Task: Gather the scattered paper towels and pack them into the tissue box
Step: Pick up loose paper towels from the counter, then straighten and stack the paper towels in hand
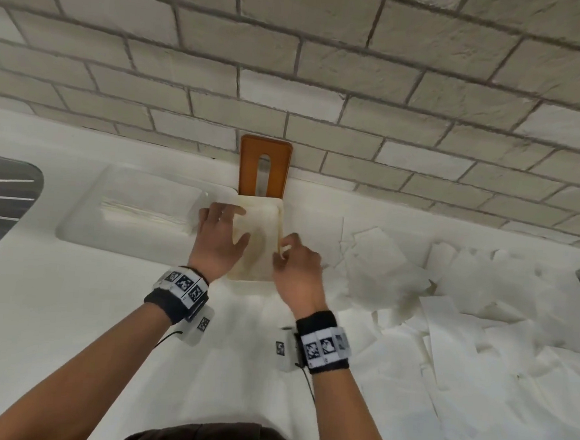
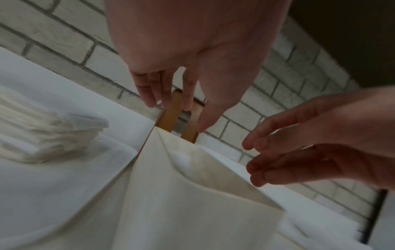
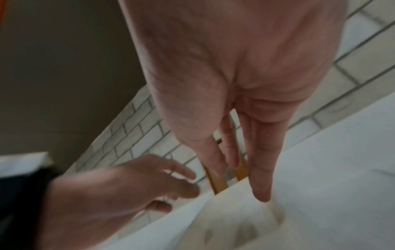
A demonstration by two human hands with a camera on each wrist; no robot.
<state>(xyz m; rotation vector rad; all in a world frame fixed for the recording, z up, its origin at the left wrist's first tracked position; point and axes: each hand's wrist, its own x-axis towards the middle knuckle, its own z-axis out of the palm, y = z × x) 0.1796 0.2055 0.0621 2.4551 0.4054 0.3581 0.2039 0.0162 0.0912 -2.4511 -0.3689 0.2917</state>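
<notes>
The cream tissue box (image 1: 243,275) stands open on the white counter against the brick wall, with white paper inside it. Its orange-brown slotted lid (image 1: 265,166) leans upright on the wall just behind. My left hand (image 1: 222,229) hovers over the box's left half with fingers spread and straight, holding nothing. My right hand (image 1: 288,250) is at the box's right rim, fingers extended downward. In the left wrist view the left hand (image 2: 177,116) hangs above the box (image 2: 192,211). The right wrist view shows the right hand (image 3: 237,179) pointing at the box (image 3: 235,219). Scattered paper towels (image 1: 446,316) cover the counter to the right.
A neat stack of paper towels (image 1: 145,211) lies in a shallow recess left of the box, also visible as the stack (image 2: 42,138). A dark ribbed drainboard (image 1: 1,199) is at the far left. The brick wall (image 1: 326,67) closes off the back.
</notes>
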